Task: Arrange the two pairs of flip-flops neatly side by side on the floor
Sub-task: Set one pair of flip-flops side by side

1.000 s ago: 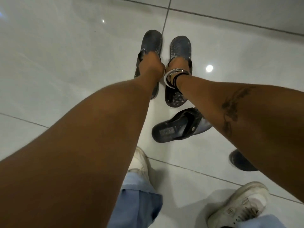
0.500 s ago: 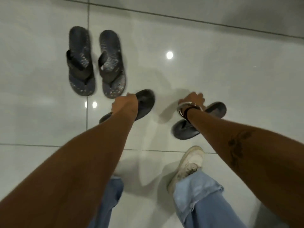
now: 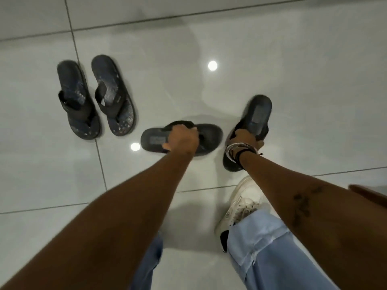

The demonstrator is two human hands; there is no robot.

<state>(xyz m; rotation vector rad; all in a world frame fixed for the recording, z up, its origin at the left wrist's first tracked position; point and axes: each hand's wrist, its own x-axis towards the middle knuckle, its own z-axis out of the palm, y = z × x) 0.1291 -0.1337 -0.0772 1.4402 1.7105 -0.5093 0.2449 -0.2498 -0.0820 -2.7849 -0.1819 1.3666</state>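
One pair of dark patterned flip-flops lies side by side at the upper left, the left one close beside the right one. My left hand grips the strap of a black flip-flop that lies crosswise at the centre. My right hand, with bangles on the wrist, holds a second black flip-flop that points up and to the right. The two black ones are a small gap apart and at different angles.
Glossy pale floor tiles with dark grout lines and bright light reflections. My white sneaker and blue jeans leg stand just below the right-hand flip-flop. A brown edge shows at the far right.
A second ago both hands were on the patterned pair; they let go of it. Each hand has since taken hold of a black flip-flop, and the right-hand one has turned more upright.
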